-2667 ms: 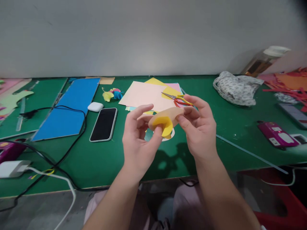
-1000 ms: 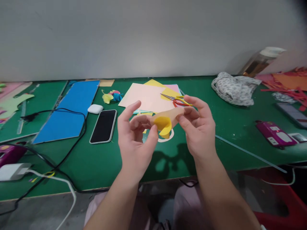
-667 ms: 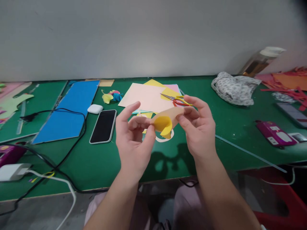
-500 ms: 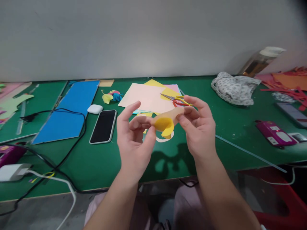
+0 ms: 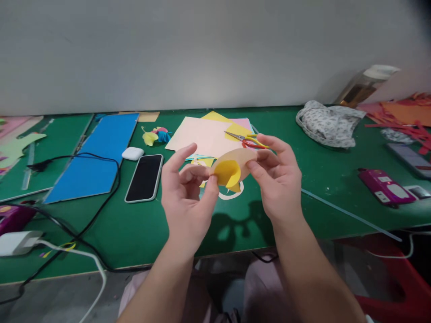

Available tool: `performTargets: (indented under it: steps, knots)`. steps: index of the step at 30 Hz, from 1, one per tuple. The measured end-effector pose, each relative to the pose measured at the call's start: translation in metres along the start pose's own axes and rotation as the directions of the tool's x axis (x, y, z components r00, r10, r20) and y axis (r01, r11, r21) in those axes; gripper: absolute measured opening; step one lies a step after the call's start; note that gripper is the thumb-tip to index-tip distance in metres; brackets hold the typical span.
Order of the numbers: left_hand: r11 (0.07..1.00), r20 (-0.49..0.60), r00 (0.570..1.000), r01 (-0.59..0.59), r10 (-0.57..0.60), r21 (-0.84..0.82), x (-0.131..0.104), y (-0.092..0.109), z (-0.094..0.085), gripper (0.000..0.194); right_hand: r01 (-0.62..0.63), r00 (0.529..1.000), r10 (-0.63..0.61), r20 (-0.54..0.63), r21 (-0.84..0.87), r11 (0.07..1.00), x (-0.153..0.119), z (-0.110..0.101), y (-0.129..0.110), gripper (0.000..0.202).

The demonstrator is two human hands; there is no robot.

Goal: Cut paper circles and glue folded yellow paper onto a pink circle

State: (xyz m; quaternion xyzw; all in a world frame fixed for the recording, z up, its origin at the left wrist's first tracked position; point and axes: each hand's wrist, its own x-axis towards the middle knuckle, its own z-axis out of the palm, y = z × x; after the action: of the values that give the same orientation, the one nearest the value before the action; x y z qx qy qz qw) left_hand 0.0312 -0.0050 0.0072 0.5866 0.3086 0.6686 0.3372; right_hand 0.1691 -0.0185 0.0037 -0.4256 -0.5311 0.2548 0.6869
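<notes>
A curled yellow paper piece (image 5: 227, 172) and a rounded cream paper piece (image 5: 243, 157) are held up together above the table. My left hand (image 5: 188, 188) pinches their left side between thumb and forefinger. On the right edge of the cream piece, my right hand (image 5: 279, 179) closes in a pinch. Whether the two papers are joined I cannot tell. Scissors with yellow and red handles (image 5: 247, 140) lie just beyond my right fingers, on a stack of coloured paper sheets (image 5: 195, 132). Cut cream paper scraps (image 5: 232, 195) show on the table below the held pieces.
Left of my hands lie a phone (image 5: 144, 178), a white earbud case (image 5: 133, 154), a blue board (image 5: 97, 157) and cables. Small curled paper shapes (image 5: 156, 136) sit behind the phone. Rightward are a patterned cloth pouch (image 5: 326, 125), a purple device (image 5: 386, 186) and a bottle (image 5: 370, 83).
The cream paper has been tilted, so more of its rounded face shows behind the yellow curl. Both hands keep their pinch and have shifted only slightly.
</notes>
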Motion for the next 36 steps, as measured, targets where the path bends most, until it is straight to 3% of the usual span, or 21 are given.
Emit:
performTargets:
  steps: [14,36]
  knots:
    - [0.986,0.185,0.969,0.167,-0.161,-0.017,-0.0030,0.0010,-0.0048,0.057,-0.005,1.000,0.005,0.020,0.005,1.000,-0.0013,0.0001,-0.0035,0.037]
    - [0.997,0.177,0.982,0.072,-0.072,0.004,-0.0029,-0.0033,-0.0021,0.054,-0.047,0.996,0.044,0.083,0.042,0.998,-0.0012,0.0007,-0.0055,0.037]
